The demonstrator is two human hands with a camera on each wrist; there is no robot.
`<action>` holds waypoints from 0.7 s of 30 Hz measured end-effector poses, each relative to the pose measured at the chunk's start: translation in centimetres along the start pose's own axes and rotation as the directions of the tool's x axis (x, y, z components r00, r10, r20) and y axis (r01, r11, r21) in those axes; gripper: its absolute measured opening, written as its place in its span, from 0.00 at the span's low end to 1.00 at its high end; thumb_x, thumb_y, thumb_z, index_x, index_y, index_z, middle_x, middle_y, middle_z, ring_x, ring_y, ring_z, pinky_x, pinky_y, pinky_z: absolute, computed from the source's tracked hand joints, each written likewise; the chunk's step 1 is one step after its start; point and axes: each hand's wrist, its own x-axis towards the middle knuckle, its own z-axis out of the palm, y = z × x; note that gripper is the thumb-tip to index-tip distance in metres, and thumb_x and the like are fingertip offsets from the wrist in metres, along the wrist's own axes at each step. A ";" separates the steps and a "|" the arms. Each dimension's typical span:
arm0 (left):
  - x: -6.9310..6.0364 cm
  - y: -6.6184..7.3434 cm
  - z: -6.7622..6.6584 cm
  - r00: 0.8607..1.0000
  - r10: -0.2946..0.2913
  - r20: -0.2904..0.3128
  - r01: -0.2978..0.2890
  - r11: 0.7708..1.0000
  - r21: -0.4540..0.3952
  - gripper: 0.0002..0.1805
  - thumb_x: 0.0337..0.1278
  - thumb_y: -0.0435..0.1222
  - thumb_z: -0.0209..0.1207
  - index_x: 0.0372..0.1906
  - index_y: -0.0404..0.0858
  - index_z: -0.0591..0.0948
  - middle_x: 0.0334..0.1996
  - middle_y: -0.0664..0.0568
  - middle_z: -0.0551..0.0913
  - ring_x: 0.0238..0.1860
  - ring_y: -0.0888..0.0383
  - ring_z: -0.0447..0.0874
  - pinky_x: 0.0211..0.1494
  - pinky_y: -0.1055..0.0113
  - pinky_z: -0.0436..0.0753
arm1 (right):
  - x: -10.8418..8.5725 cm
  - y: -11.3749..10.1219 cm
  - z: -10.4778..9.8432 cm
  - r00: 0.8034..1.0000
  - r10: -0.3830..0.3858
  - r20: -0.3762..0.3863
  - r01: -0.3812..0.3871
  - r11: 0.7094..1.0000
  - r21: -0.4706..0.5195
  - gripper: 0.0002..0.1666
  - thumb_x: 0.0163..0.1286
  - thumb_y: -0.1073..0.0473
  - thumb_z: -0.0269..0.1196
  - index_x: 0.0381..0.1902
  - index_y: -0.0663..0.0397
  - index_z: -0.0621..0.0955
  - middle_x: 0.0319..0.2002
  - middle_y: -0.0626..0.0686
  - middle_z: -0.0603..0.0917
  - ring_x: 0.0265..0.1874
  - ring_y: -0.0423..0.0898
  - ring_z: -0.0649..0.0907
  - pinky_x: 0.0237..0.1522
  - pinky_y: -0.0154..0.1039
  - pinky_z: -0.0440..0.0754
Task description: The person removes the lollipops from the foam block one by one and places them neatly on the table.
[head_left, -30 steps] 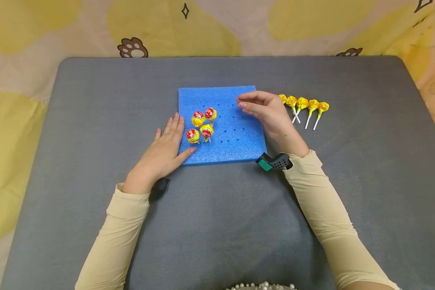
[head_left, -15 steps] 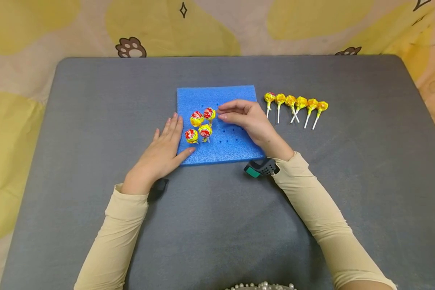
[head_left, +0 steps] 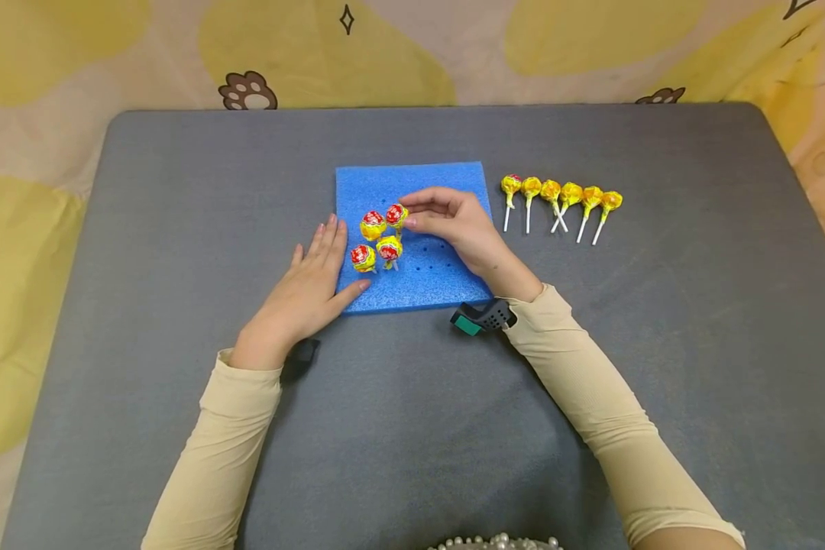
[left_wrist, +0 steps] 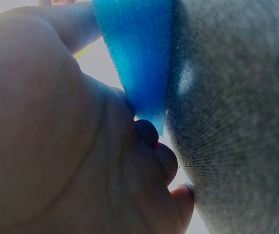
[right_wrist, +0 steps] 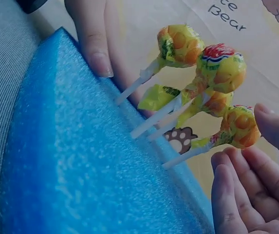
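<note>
A blue foam board [head_left: 426,292] with small holes lies on the table. Several lollipops in yellow and red wrappers stand in its left half, sticks down in the foam. My left hand [head_left: 301,296] rests against the board's left edge, fingers straight, its thumb on the near left corner. With thumb and fingertips, my right hand [head_left: 464,233] pinches the candy head of the far right standing lollipop [head_left: 396,215]. Close up in the right wrist view, that lollipop [right_wrist: 241,127] sits between thumb and fingers, its stick in the foam.
Several more lollipops [head_left: 571,195] lie in a row right of the board, two with crossed sticks. The grey table [head_left: 399,428] meets a yellow patterned cloth [head_left: 399,53] at its far edge.
My right hand has moved left from over the board's right side to the far right standing lollipop and taken hold of its head. The left hand has stayed in place.
</note>
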 end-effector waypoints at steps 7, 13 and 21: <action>0.0 0.1 -0.1 1.000 0.001 0.009 -0.001 1.000 -0.001 0.49 0.65 0.57 0.47 0.73 0.35 0.35 0.74 0.46 0.29 0.73 0.51 0.26 0.71 0.44 0.37 | -0.1 0.3 0.1 1.000 0.004 0.009 -0.003 1.000 -0.026 0.17 0.60 0.76 0.62 0.48 0.76 0.77 0.38 0.53 0.84 0.36 0.43 0.84 0.47 0.39 0.80; 0.0 0.0 -0.1 1.000 0.002 0.009 -0.002 1.000 0.000 0.49 0.65 0.56 0.47 0.73 0.35 0.35 0.74 0.45 0.29 0.73 0.50 0.26 0.71 0.44 0.37 | -0.1 0.3 0.1 1.000 0.006 0.009 -0.006 0.999 -0.052 0.17 0.61 0.75 0.61 0.49 0.76 0.77 0.39 0.55 0.84 0.37 0.43 0.84 0.47 0.38 0.80; 0.0 0.1 -0.1 1.000 0.001 0.004 -0.001 1.000 -0.005 0.49 0.64 0.56 0.47 0.73 0.35 0.35 0.74 0.45 0.30 0.73 0.51 0.26 0.70 0.44 0.37 | -0.2 0.2 0.3 1.000 -0.015 -0.004 0.015 0.996 -0.085 0.16 0.62 0.73 0.61 0.48 0.75 0.78 0.40 0.55 0.84 0.37 0.43 0.84 0.47 0.38 0.79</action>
